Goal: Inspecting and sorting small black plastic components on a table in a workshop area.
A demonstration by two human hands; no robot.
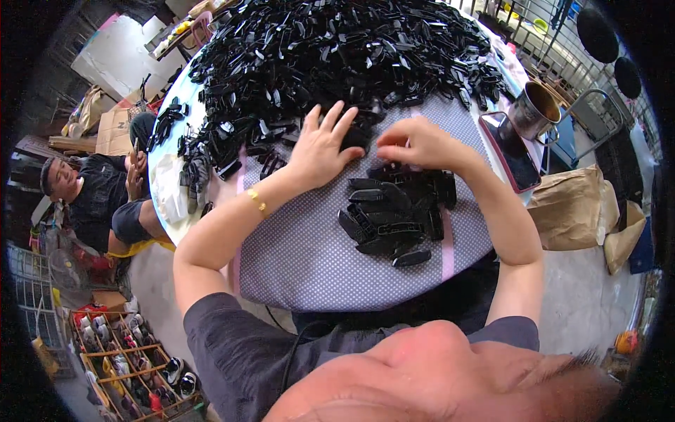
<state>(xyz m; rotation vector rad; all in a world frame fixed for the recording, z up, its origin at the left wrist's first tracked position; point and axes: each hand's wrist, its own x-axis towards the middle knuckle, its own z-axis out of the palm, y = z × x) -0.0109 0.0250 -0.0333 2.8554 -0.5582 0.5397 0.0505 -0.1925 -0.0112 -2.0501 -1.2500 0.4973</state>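
A big heap of small black plastic clip-like pieces [337, 53] covers the far part of the table. My left hand [325, 144] lies with fingers spread at the heap's near edge, palm down, its thumb pointing right beside a dark piece. Just to the right, my right hand [420, 149] has its fingers curled toward the thumb; what they hold, if anything, I cannot make out. Below my right hand is a smaller cluster of similar black pieces [394, 218], lying roughly side by side on the patterned grey cloth [295, 246].
At the right edge stand a metal mug [532, 111] and a phone [517, 158] with a red rim. Brown paper bags [573, 211] lie beyond. A white plastic bag [167, 188] hangs on the left edge, near a seated person [95, 200]. A shoe rack [130, 366] stands lower left.
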